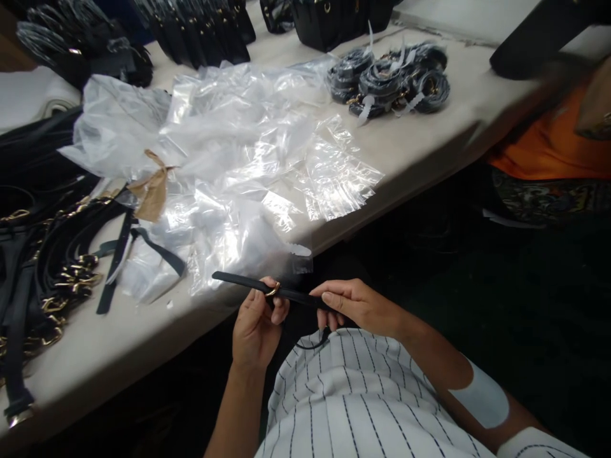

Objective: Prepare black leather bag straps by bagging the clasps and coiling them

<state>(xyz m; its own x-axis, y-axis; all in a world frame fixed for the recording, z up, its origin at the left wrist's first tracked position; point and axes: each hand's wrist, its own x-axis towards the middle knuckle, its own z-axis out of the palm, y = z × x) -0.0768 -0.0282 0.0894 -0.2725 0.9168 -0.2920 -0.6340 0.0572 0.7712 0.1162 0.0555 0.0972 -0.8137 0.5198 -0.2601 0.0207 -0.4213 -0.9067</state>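
A narrow black strap (238,278) with a gold-coloured buckle (273,290) is stretched between my two hands, just off the table's front edge. My left hand (258,324) is closed around it at the buckle, and the strap's flat end sticks out to the left. Farther right, my right hand (348,302) pinches the strap between thumb and fingers. A thin loop of it hangs below, above the striped shirt. Clear plastic bags (229,216) lie spread on the table just beyond my hands.
Many black straps with gold clasps (62,280) lie at the left. Coiled, wrapped straps (391,79) sit at the back right. Black bags (205,28) stand along the back. A brown paper scrap (151,187) rests on the plastic. Someone in orange (548,143) is at the right.
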